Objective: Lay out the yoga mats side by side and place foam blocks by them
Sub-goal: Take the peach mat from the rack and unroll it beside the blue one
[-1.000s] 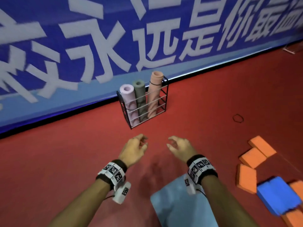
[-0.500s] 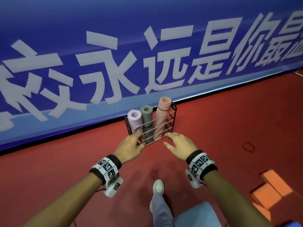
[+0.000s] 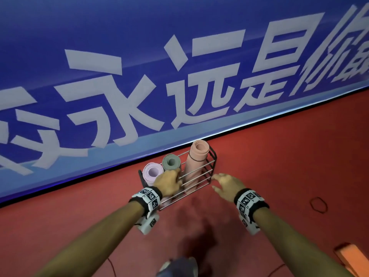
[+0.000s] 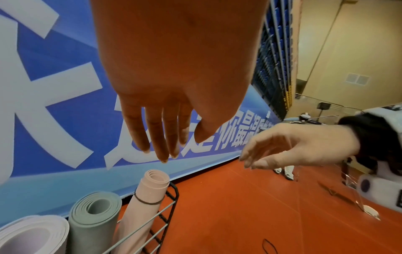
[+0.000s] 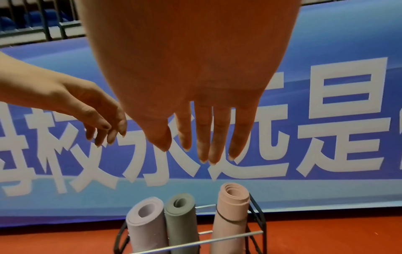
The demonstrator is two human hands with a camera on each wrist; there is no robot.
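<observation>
nearest, at 6 o'clock in the head view, a shoe (image 3: 177, 266) stands on the red floor (image 3: 279, 156), with a thin cable trailing over the floor beside it. at 4 o'clock an orange foam block (image 3: 352, 256) lies at the frame edge, and at 3 o'clock a black elastic loop (image 3: 318, 204) lies flat on the floor, well apart from everything else.

both forearms reach forward with tagged bands on the wrists. the left hand (image 3: 168, 183) has loosely straight fingers holding nothing; in the head view it overlaps the front of the rack, and in its wrist view it is clear above the rolls. the right hand (image 3: 227, 184) is spread wide and empty, just beside the rack's right end.

at 12 o'clock the black wire rack (image 3: 211, 162) stands on the floor close to the wall. three rolled yoga mats stand upright in it: a lilac mat (image 3: 152, 172) at the left, a grey-green mat (image 3: 171, 161) in the middle touching it, and a taller peach mat (image 3: 198, 154) at the right, bound by a dark band.

behind, a blue banner (image 3: 139, 47) with large white characters runs along the wall.
</observation>
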